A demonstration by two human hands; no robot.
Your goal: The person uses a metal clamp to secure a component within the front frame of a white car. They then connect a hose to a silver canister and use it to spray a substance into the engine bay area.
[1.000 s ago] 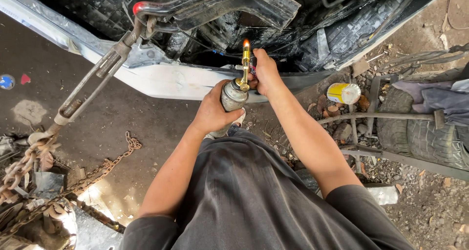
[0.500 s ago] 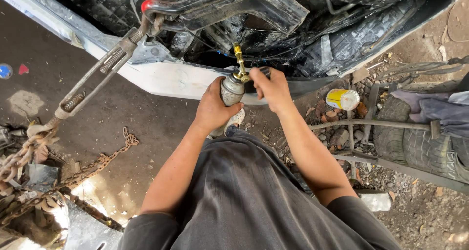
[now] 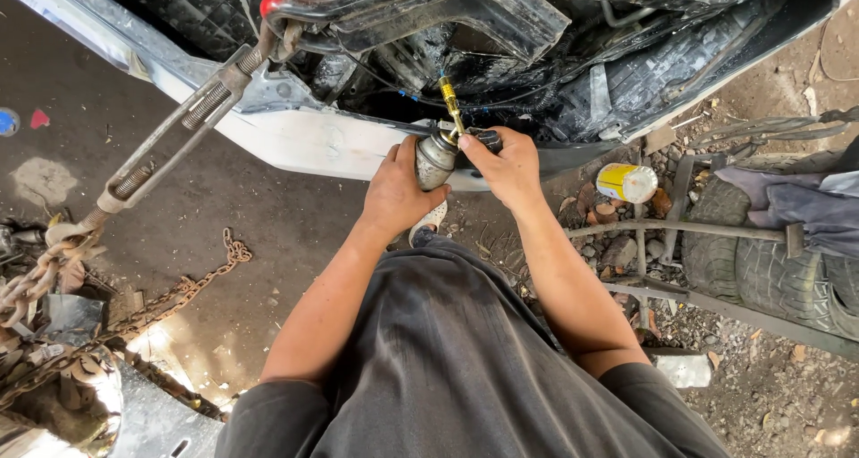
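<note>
My left hand [image 3: 395, 192] is wrapped around a small metal canister [image 3: 436, 158] with a brass nozzle [image 3: 450, 106] that points up toward the blackened underside of a white car body [image 3: 304, 140]. My right hand [image 3: 503, 164] grips the black knob at the canister's head, just below the nozzle. Both arms reach forward over my dark shirt.
A long turnbuckle rod [image 3: 179, 131] with a red-tipped hook runs from the car's edge down to rusty chains [image 3: 170, 297] at the left. A yellow and white can [image 3: 626, 182] lies on rubble at the right, beside old tyres [image 3: 769, 261] and metal bars.
The canister has tilted so the nozzle leans left, and the small flame seen at its tip a second ago is gone. My right hand has slid lower onto the knob.
</note>
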